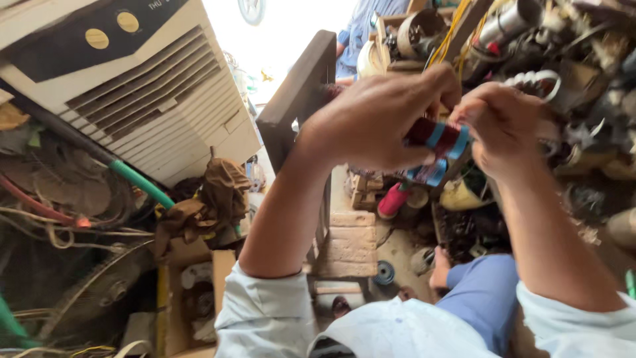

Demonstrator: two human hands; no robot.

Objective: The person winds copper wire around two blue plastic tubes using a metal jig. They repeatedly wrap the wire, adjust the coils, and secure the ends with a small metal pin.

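Observation:
My left hand [377,119] grips a dark red copper-wire coil [437,138] bound with light blue bands, held up in front of me. My right hand [503,126] pinches the coil's right side, fingers curled tight on the winding. A second part of the coil with blue bands [429,174] hangs just below the hands. Both forearms reach out of pale rolled sleeves; my blue-trousered knee [480,292] is below.
A white air cooler [132,86] leans at upper left, with a green hose [139,184], brown rag [212,192], fan grille [99,292] and cardboard box [192,292] beneath. A dark wooden plank [298,99] stands centre. Motor parts and wires [530,40] crowd the upper right. Bricks [348,245] lie on the floor.

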